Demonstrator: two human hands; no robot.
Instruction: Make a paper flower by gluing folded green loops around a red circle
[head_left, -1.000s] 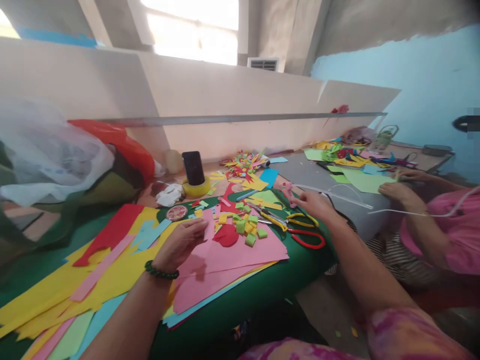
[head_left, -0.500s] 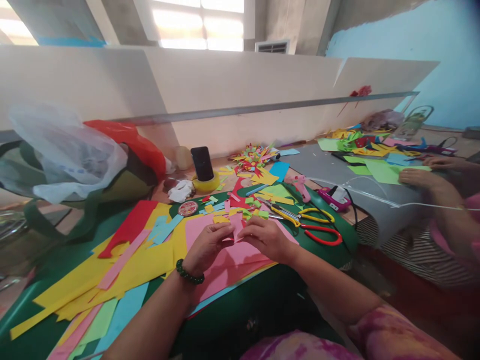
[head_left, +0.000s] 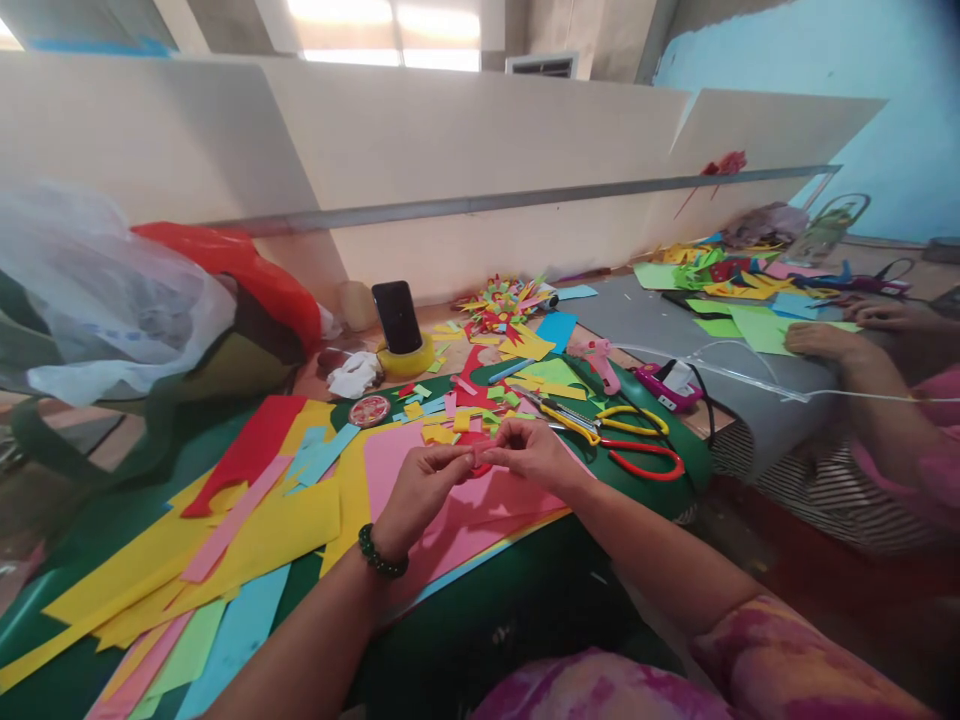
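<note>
Above a stack of pink sheets [head_left: 465, 535], my left hand [head_left: 426, 487] and my right hand [head_left: 538, 458] meet fingertip to fingertip. Both are closed in a pinch on a small red paper piece [head_left: 475, 440], partly hidden by the fingers. Just beyond them lie small yellow paper pieces [head_left: 437, 434] and green ones [head_left: 504, 396]. Yellow-handled scissors [head_left: 634, 412] and red-handled scissors [head_left: 643, 458] rest to the right of my right hand. A green bead bracelet [head_left: 381, 553] circles my left wrist.
Coloured paper strips [head_left: 281, 535] spread across the green surface at left. Farther back stand a phone [head_left: 397, 316] on a yellow tape roll [head_left: 407, 360], a paper flower-like bundle [head_left: 502, 303] and a pink glue gun [head_left: 598, 364]. At right, another person's hand [head_left: 821, 340] touches green paper.
The pink piece that stood up between my fingers no longer shows there; a red piece does. My fingertips have come closer together. The view has tilted slightly downward.
</note>
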